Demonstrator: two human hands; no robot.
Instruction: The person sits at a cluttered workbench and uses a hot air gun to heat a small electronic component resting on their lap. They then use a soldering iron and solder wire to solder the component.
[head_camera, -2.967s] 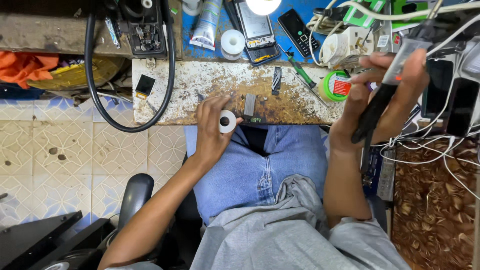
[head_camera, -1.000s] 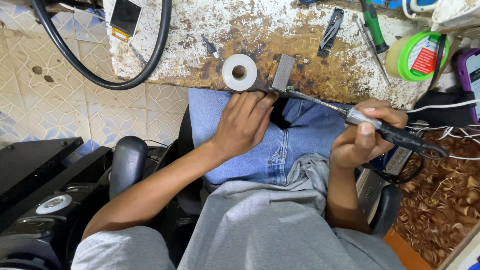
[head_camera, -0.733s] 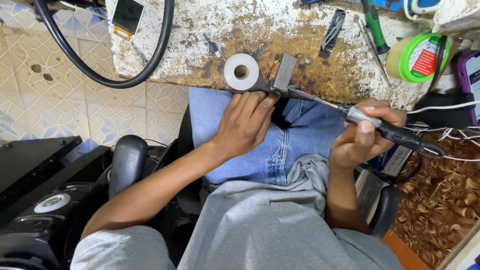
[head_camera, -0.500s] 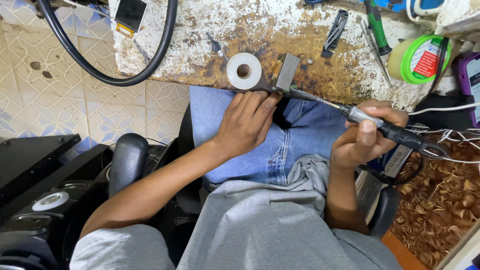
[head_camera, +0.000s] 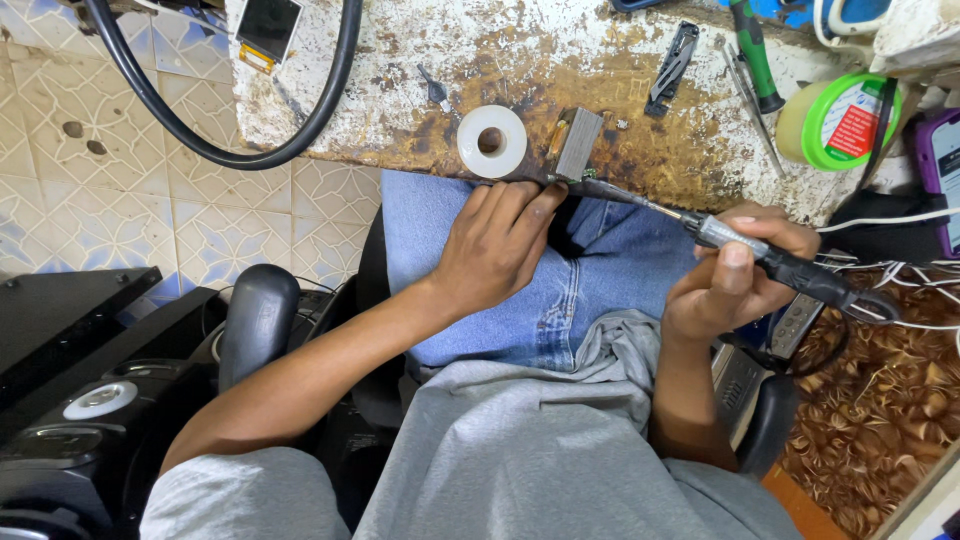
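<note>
Right hand (head_camera: 735, 285) has a clenched grip on a soldering iron (head_camera: 770, 262), thumb on top of the black handle, shaft running up-left from the grip to the counter (head_camera: 400, 60) edge. Iron tip sits at the base of a small grey block (head_camera: 578, 143), which stands on the counter edge just above-left of that grip. Left hand (head_camera: 497, 243) is over the lap on blue jeans (head_camera: 560, 300), fingertips (head_camera: 545, 197) pressed to the counter edge right by the iron tip; fingers are bunched as if pinching something small, but I cannot tell what it is or whether anything is in that grip. White tape roll (head_camera: 492, 141) lies flat on the counter just above the left hand, just left of the block, not touching either from what shows. Farther up from the right grip: black folded tool (head_camera: 672, 68), green-handled screwdriver (head_camera: 752, 50), thin metal probe (head_camera: 748, 100), and a green-rimmed tub (head_camera: 838, 122) lying above the right hand. Black hose (head_camera: 300, 130) loops off the counter well left of the left hand, with a small screen part (head_camera: 268, 22) inside the loop. Tangle of white wires (head_camera: 900, 300) just right of the right grip, over the iron's cord end. Grey shirt (head_camera: 540, 450) below both hands. Tiled floor (head_camera: 120, 180) far left.
</note>
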